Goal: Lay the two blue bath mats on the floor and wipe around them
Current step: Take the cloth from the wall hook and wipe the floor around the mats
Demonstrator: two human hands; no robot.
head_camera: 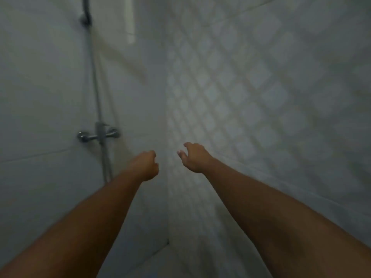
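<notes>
Both my bare arms stretch forward toward the corner of a tiled shower. My left hand (147,165) is curled into a loose fist and holds nothing. My right hand (193,157) is a little higher and to the right, fingers bent and apart, with nothing in it. No blue bath mat is in view. The picture is dim and blurred.
A chrome shower mixer (98,135) is mounted on the left wall, with a riser pipe (94,77) running up to a bracket (86,18). The right wall (251,87) has a diamond-pattern tile. A strip of floor (160,261) shows at the bottom between my arms.
</notes>
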